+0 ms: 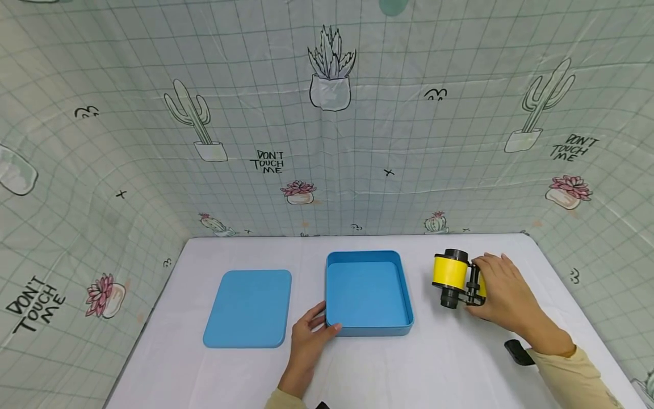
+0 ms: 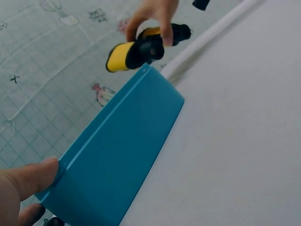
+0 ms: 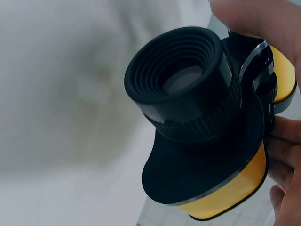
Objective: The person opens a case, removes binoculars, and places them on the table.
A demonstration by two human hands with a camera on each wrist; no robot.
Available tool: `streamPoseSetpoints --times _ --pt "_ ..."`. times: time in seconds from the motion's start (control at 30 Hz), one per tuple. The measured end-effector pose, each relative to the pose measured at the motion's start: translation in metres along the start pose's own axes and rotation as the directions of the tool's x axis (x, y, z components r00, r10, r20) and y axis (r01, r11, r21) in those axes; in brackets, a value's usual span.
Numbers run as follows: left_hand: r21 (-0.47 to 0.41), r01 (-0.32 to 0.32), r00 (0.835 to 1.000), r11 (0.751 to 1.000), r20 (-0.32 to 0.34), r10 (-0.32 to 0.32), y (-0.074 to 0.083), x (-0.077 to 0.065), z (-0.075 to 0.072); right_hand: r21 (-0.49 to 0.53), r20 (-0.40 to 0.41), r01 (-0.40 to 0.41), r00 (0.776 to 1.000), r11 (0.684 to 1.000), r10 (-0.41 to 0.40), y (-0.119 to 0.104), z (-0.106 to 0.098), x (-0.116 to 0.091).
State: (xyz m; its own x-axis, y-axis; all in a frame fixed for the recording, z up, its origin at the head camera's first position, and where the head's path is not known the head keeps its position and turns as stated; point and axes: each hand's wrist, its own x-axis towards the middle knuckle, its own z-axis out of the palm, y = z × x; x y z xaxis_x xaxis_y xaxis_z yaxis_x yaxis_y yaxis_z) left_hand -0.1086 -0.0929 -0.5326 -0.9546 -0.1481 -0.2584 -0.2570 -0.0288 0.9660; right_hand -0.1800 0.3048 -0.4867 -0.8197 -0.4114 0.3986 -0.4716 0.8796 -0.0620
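Your right hand (image 1: 503, 295) was curled over a pair of yellow-and-black toy binoculars (image 1: 456, 278), fingers wrapped across the top of the barrel nearest you and the thumb on the near side; the right wrist view showed the fingers (image 3: 282, 160) pressed against the yellow casing, with a black ribbed eyepiece filling most of the picture. The binoculars sat on the bench (image 1: 449, 363), on its right half, just to the right of an open blue box (image 1: 369, 292) and apart from it.

Your left hand (image 1: 309, 335) rested at the near left corner of that blue box, thumb laid against the front wall and the fingers lying loosely extended along the left side, not clenched around anything. From the left wrist view you could see the thumb (image 2: 33, 176) touching the outer wall of the box near its corner, with the binoculars and your right hand beyond the far end.

The box stood upright near the middle of the bench, its inside bare and blue. Its flat blue lid (image 1: 249, 308) lay well to the left of it, beyond your left hand, flat on the white covering. A small black object (image 1: 518, 352) lay on the bench just beside your right forearm. Behind the bench hung a pale gridded backdrop (image 1: 327, 142) printed with cacti.
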Motion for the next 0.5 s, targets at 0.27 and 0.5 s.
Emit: streamPoseSetpoints --times 0.27,0.5 --pt "-0.014 -0.011 1.0 1.0 0.001 0.011 -0.001 -0.002 0.0 0.015 0.059 0.043 0.997 0.999 -0.044 0.017 0.003 -0.009" --pt "-0.005 -0.011 1.0 1.0 0.012 0.011 -0.001 -0.001 -0.001 0.042 0.095 0.085 0.992 0.996 -0.088 0.028 0.008 -0.011"
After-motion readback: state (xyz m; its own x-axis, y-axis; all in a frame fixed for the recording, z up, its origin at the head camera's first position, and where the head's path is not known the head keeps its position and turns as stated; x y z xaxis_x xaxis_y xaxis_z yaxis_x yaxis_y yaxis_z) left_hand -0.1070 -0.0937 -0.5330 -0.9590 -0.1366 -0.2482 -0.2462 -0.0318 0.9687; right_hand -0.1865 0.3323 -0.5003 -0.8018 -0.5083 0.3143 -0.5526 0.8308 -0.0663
